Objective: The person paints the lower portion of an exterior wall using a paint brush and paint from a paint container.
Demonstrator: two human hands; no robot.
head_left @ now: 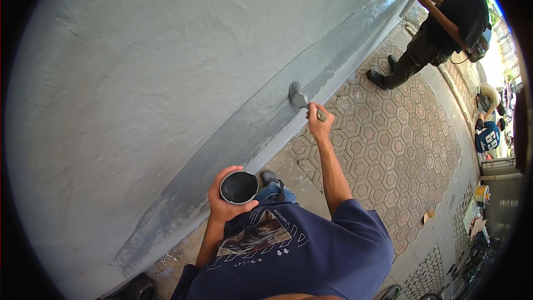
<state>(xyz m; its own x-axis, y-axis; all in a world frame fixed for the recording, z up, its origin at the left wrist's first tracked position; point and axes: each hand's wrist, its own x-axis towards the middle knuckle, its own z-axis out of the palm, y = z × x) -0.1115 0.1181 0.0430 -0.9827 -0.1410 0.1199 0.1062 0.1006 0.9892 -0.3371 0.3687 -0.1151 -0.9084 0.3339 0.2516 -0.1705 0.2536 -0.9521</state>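
My right hand (320, 121) is closed round the handle of a paintbrush (300, 99). Its grey-coated bristles press against the darker grey band along the foot of the wall (244, 128). My left hand (221, 203) grips a small round cup (239, 187) from the side, thumb and fingers around it. Dark grey paint shows inside the cup, which is tilted so that its mouth faces me. Above the band, the wall is a lighter grey with a rough, trowelled surface.
Hexagonal paving (388, 150) spreads to the right of the wall. A person in black (455, 19) stands farther along, hands at the wall's end. Another person in blue (487, 136) is low down at the far right. A brown scrap (428, 216) lies on the paving.
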